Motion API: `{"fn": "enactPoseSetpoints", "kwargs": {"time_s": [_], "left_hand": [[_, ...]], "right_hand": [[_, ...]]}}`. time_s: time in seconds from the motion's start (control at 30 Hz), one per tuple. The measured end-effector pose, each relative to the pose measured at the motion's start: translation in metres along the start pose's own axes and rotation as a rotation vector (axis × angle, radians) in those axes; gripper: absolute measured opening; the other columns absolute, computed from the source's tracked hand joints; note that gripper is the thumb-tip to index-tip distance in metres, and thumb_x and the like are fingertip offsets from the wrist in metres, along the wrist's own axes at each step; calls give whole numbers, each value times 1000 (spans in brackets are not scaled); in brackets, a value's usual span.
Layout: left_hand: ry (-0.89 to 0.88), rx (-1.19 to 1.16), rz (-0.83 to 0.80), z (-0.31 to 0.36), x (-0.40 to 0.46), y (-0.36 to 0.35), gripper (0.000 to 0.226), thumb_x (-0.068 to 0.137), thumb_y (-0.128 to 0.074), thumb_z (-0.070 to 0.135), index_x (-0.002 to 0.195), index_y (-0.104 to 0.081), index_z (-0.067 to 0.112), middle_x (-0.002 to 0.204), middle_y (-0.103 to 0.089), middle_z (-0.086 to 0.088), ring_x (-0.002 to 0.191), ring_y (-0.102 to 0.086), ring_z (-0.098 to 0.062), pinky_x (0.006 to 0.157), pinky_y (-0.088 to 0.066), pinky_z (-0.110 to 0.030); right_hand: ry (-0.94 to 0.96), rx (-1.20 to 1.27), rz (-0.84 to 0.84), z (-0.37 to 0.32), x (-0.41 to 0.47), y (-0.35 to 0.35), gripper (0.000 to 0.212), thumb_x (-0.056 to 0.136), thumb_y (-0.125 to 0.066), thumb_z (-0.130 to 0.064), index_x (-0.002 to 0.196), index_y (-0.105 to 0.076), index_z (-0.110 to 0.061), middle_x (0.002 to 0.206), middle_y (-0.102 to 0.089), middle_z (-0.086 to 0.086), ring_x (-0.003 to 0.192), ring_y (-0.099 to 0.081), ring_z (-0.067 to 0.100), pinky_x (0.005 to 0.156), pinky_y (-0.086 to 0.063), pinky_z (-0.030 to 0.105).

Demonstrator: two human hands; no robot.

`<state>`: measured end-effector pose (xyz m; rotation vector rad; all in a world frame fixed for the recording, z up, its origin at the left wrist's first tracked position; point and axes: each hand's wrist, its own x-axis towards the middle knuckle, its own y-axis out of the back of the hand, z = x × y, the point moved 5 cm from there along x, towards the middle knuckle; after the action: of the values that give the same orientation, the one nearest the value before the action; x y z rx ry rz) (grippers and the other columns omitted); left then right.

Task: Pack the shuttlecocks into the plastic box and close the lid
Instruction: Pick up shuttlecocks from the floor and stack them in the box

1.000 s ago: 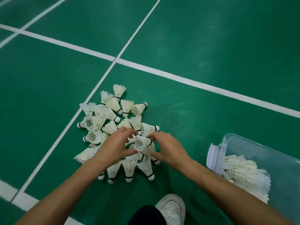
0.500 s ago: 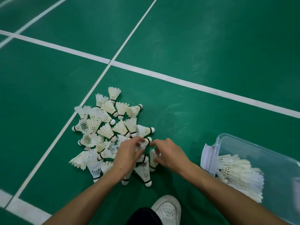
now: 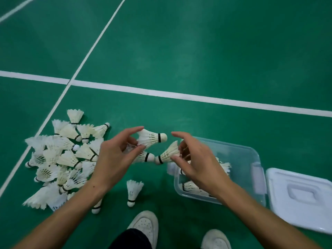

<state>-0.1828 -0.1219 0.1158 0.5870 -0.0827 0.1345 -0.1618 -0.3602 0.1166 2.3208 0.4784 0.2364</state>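
Observation:
A pile of white feather shuttlecocks [image 3: 61, 159] lies on the green court floor at the left. My left hand [image 3: 116, 159] is raised off the floor and holds two shuttlecocks: one [image 3: 152, 138] between thumb and fingers, another [image 3: 146, 157] below it. My right hand [image 3: 195, 162] pinches a third shuttlecock [image 3: 168, 154], cork pointing left, just over the left end of the clear plastic box [image 3: 251, 155]. Several shuttlecocks [image 3: 190, 186] lie inside the box, partly hidden by my right wrist. The white lid [image 3: 301, 196] lies off the box at the right.
One shuttlecock [image 3: 133, 192] stands alone on the floor between the pile and the box. My two white shoes [image 3: 145, 225] are at the bottom edge. White court lines [image 3: 197, 97] cross the green floor beyond the hands.
Both hands have lifted off the pile with shuttlecocks and moved right toward the box. The view has swung right, so the box's far end and the lid now show.

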Motion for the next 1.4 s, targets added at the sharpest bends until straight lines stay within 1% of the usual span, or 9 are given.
{"fn": "enactPoseSetpoints", "kwargs": {"time_s": [0.07, 0.2, 0.33, 0.57, 0.67, 0.73, 1.0, 1.13, 1.4], "left_hand": [[-69, -20, -36, 30, 7, -23, 57, 86, -86, 16, 137, -68, 32, 85, -71, 5, 69, -65, -21, 65, -54, -28], [-185, 27, -117, 73, 14, -73, 60, 87, -85, 14, 141, -65, 30, 87, -69, 10, 72, -63, -10, 67, -48, -13], [-206, 62, -202, 95, 12, -114, 59, 89, -84, 15, 142, -64, 30, 88, -67, 14, 68, -60, -2, 66, -45, -10], [-163, 133, -235, 94, 6, -168, 53, 90, -83, 17, 138, -66, 32, 89, -68, 16, 70, -64, -8, 64, -46, -10], [-180, 177, -250, 91, 7, -175, 55, 90, -83, 16, 139, -65, 30, 89, -67, 16, 73, -64, 0, 65, -45, -8], [-186, 190, -259, 89, 7, -176, 55, 89, -84, 15, 140, -65, 29, 90, -67, 15, 74, -63, 3, 66, -43, -7], [-182, 187, -253, 87, 6, -171, 55, 90, -83, 14, 139, -64, 29, 90, -67, 15, 69, -64, -7, 65, -43, -10], [-173, 173, -264, 86, 2, -172, 55, 90, -83, 15, 139, -64, 30, 89, -65, 17, 78, -63, 2, 66, -43, -6], [-166, 153, -272, 84, -3, -166, 56, 91, -83, 17, 140, -62, 34, 90, -66, 19, 73, -62, -2, 67, -41, -7]], "right_hand": [[-38, 35, 97, 17, -21, 32, 54, 97, -73, -28, 145, -50, -38, 98, -59, -17, 87, -63, 10, 82, -58, 40], [-174, 56, 252, 60, -58, 82, 47, 98, -74, -27, 141, -56, -34, 101, -57, -18, 83, -64, 5, 80, -58, 36], [-317, 56, 336, 96, -87, 107, 48, 96, -75, -24, 140, -58, -32, 100, -56, -18, 75, -63, 5, 80, -59, 43], [-447, -191, 253, 127, -113, 99, 49, 99, -69, -31, 144, -49, -36, 108, -65, -15, 93, -69, 17, 74, -53, 38], [-425, -367, 259, 124, -117, 92, 50, 100, -67, -32, 145, -47, -35, 109, -70, -10, 95, -68, 20, 66, -43, 33], [-428, -421, 253, 125, -119, 90, 51, 99, -67, -29, 145, -46, -34, 108, -73, -6, 93, -69, 23, 63, -48, 35], [-502, -411, 274, 125, -122, 101, 47, 100, -62, -33, 144, -46, -36, 112, -72, -8, 97, -69, 24, 65, -41, 34], [-512, -465, 275, 123, -126, 102, 49, 98, -63, -31, 144, -45, -35, 111, -73, -7, 96, -70, 23, 66, -52, 37], [-517, -424, 176, 129, -116, 74, 54, 100, -67, -34, 147, -42, -34, 106, -72, -9, 93, -69, 22, 66, -46, 36]]}}
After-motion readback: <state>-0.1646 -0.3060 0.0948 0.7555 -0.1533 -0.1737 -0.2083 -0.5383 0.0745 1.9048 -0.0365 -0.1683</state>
